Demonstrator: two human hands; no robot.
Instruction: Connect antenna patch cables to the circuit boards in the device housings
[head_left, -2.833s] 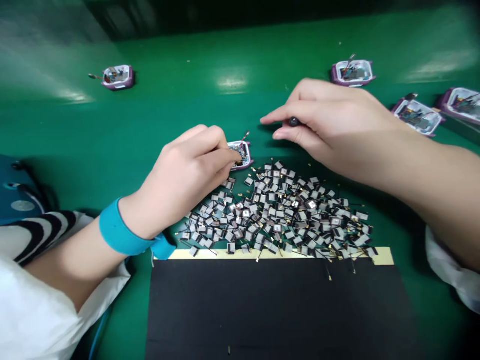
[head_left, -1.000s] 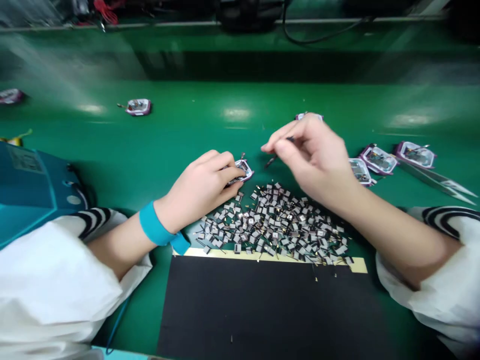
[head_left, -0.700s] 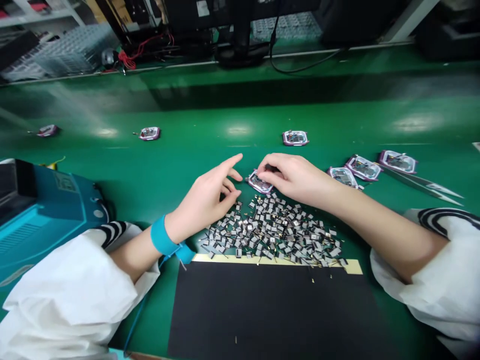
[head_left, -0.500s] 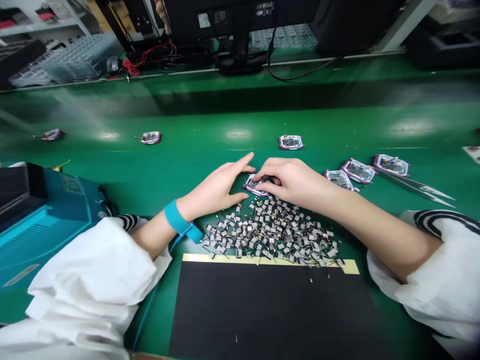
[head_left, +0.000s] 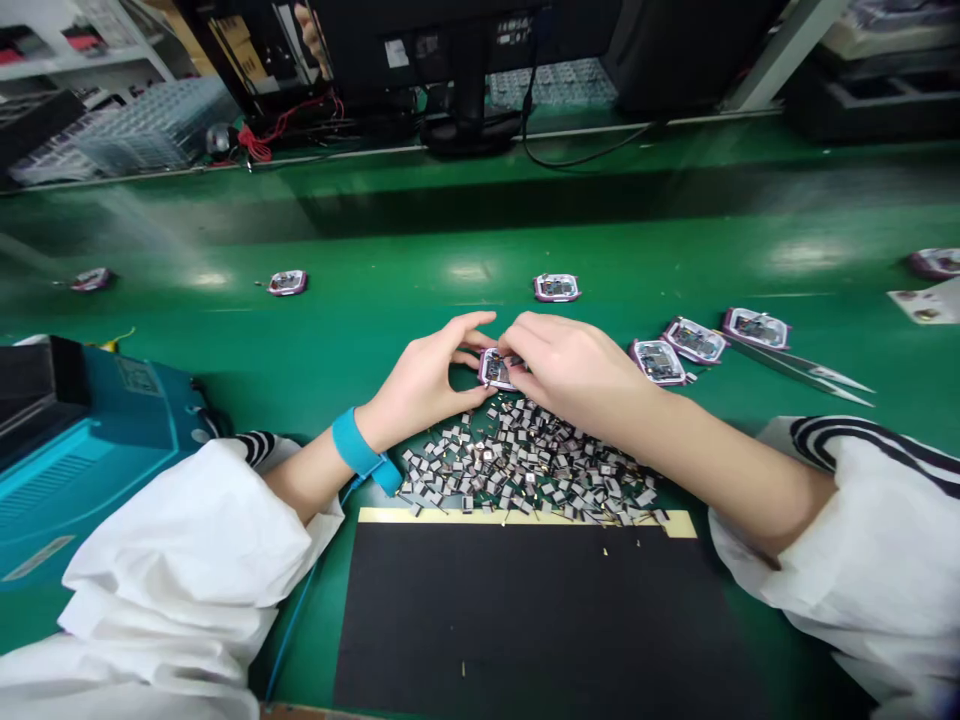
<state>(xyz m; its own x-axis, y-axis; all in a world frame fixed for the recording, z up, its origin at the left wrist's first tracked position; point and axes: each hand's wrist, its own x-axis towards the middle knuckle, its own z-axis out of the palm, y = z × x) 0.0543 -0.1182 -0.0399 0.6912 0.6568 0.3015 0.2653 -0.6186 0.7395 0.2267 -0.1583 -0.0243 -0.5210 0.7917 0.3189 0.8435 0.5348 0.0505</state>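
A purple-rimmed watch case (head_left: 493, 369) with an exposed circuit board lies on the green bench, its right part hidden by fingers. My left hand (head_left: 435, 372), with a teal wrist strap (head_left: 355, 443), holds the case from the left, thumb at the near edge and fingertips at the far edge. My right hand (head_left: 559, 358) is closed over the right part, fingertips pinched at the board; what they hold is hidden. Just below both hands spreads a heap of small grey-and-black parts with thin leads (head_left: 525, 465).
Several similar cases (head_left: 658, 362) lie to the right, near tweezers (head_left: 806, 372); others sit farther back (head_left: 556, 288). A black mat (head_left: 540, 610) with a yellow edge is in front. A teal machine (head_left: 97, 430) stands left, a monitor (head_left: 469, 90) behind.
My left fingers have closed in from spread beside the case to touching its edges. My right fingertips stay over the case, and a dark item between them no longer shows. The view has shifted slightly.
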